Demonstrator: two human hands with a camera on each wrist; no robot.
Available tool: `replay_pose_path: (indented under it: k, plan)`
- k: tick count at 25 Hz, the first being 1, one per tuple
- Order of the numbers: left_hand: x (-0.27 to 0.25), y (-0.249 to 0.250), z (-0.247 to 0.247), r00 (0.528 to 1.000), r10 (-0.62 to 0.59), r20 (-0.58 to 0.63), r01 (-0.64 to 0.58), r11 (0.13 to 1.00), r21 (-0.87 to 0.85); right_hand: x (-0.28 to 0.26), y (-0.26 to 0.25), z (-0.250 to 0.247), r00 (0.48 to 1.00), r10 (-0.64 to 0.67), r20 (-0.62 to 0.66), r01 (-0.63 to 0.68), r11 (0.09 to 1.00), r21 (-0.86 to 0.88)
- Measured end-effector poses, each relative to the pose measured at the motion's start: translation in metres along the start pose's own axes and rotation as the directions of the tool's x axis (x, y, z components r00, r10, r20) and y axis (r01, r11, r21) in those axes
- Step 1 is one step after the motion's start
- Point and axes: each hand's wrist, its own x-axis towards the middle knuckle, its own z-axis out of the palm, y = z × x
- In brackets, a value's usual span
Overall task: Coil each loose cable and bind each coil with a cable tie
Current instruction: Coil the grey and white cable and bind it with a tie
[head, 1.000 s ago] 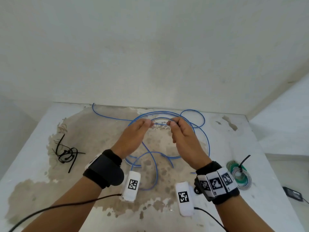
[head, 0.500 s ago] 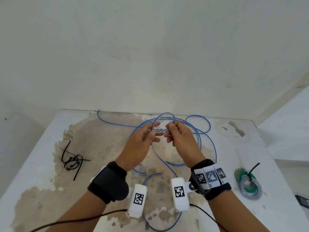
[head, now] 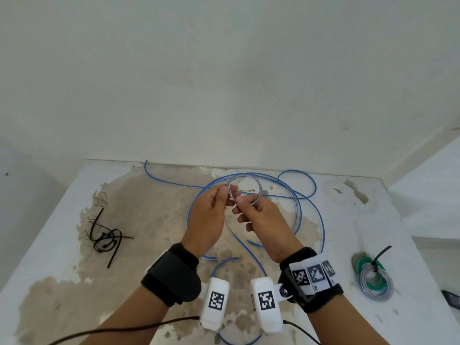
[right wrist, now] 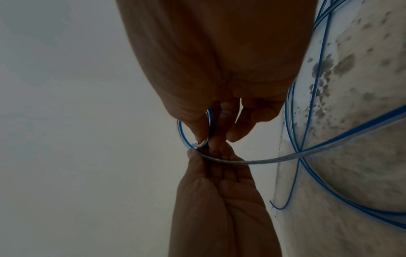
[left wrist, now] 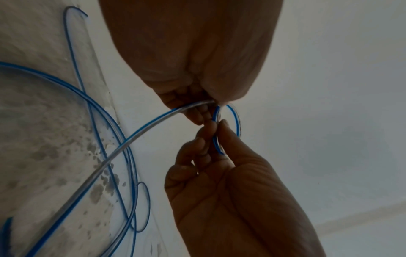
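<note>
A long blue cable point(head: 300, 212) lies in loose curves over the back half of the table. Both hands are raised above it, holding a small loop of that cable point(head: 245, 177). My left hand point(head: 224, 195) pinches the loop's left side between thumb and fingers. My right hand point(head: 240, 204) pinches it just below, thumb on top. In the left wrist view the blue cable loop point(left wrist: 234, 121) stands between the two hands, and the cable's slack point(left wrist: 123, 147) runs down to the table. The right wrist view shows the same loop point(right wrist: 182, 133).
Several loose black cable ties point(head: 107, 239) lie at the table's left. A bound coil of green and grey cable point(head: 373, 277) with a black tie sits at the right. The table point(head: 410, 295) is stained and stands against a white wall. A dark object point(head: 451, 298) lies at the far right edge.
The hands came together and rose, and the cable stretch between them has closed into a small round loop. The view has also tilted slightly.
</note>
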Motion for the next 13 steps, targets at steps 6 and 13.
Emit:
replay_pose_path:
  k: [6, 13]
  plan:
    - [-0.005, -0.006, 0.002, 0.996, -0.087, 0.024, 0.088, 0.995, -0.048, -0.004, 0.001, -0.005, 0.999, -0.044, -0.011, 0.041, 0.983, -0.18]
    - [-0.003, 0.006, -0.011, 0.946, -0.171, 0.274, 0.182, 0.983, -0.016, 0.001, -0.01, -0.019, 0.978, -0.205, 0.035, 0.205, 0.92, -0.334]
